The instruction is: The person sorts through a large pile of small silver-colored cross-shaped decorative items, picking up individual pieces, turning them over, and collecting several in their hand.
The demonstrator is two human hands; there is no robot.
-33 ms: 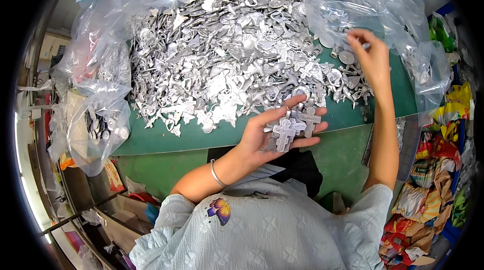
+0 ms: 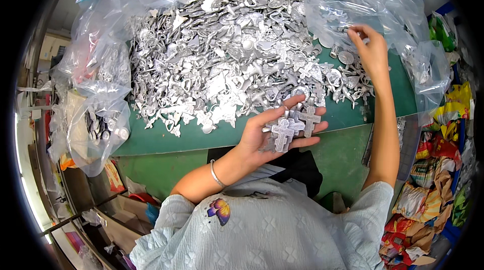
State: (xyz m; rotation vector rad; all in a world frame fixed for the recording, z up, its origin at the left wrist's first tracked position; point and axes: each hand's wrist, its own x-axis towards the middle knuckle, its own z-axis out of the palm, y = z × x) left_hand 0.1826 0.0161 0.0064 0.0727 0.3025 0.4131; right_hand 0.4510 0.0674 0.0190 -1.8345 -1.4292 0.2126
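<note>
Palm up at the table's front edge, my left hand (image 2: 254, 136) holds several silver-grey metal cross pendants (image 2: 283, 134), with the fingers curled around them. Beyond it spreads a large heap of grey metal charms (image 2: 217, 63) in many shapes. My right hand (image 2: 370, 50) is raised over the heap's right end, by the clear plastic sheeting. Its thumb and fingertips come together in a pinch; a small grey piece seems to show at the tips, too small to name. Just below those fingers lies a round metal disc (image 2: 346, 57).
Clear plastic sheeting (image 2: 373, 3) borders the heap at the back and right. At the left hangs a clear bag (image 2: 96, 118) with metal pieces inside. The green table (image 2: 166, 141) ends just before my body. Colourful packages (image 2: 423, 194) are piled at the right.
My right hand has shifted very slightly up and away from me. The left hand and its cross pendants stay nearly in place.
</note>
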